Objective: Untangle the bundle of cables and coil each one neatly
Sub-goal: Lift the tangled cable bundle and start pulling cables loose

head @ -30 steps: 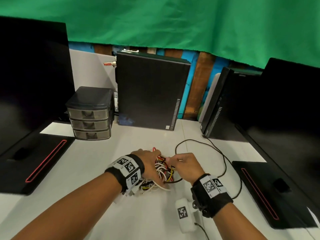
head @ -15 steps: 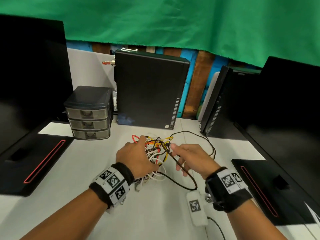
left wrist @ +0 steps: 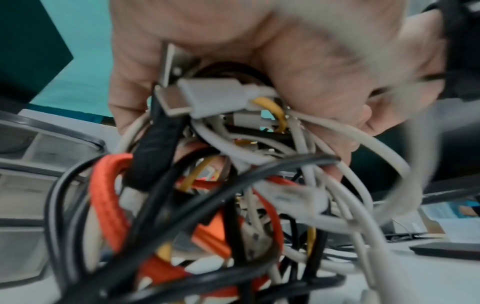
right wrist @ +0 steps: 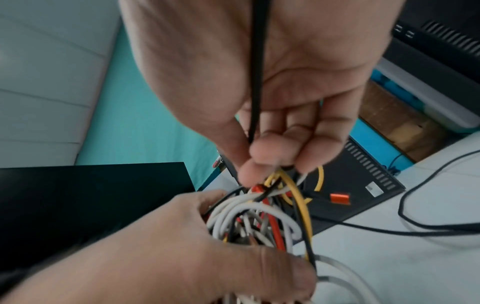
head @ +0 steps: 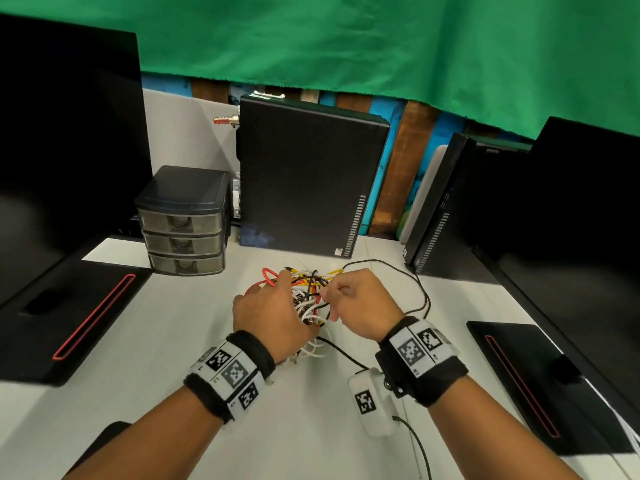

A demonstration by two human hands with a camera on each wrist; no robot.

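Note:
A tangled bundle of white, black, red-orange and yellow cables [head: 308, 296] is held just above the white table [head: 173, 341], in front of the black tower. My left hand [head: 277, 306] grips the bundle from the left. In the left wrist view its fingers [left wrist: 324, 102] curl round the cable bundle [left wrist: 233, 185], white USB plugs among the strands. My right hand [head: 329, 294] pinches a thin black cable [right wrist: 255, 82] at the bundle's top. That cable runs across the right palm, then loops over the table [head: 420, 289].
A grey three-drawer unit [head: 183, 220] stands at back left, beside a black computer tower [head: 304, 188]. A second tower [head: 436, 209] stands at back right. Black monitor bases with red lines lie at left [head: 69, 317] and right [head: 540, 386].
Both hands carried the bundle away from me toward the tower. The right hand's fingers, spread half a second ago, have closed into a pinch at the bundle's top.

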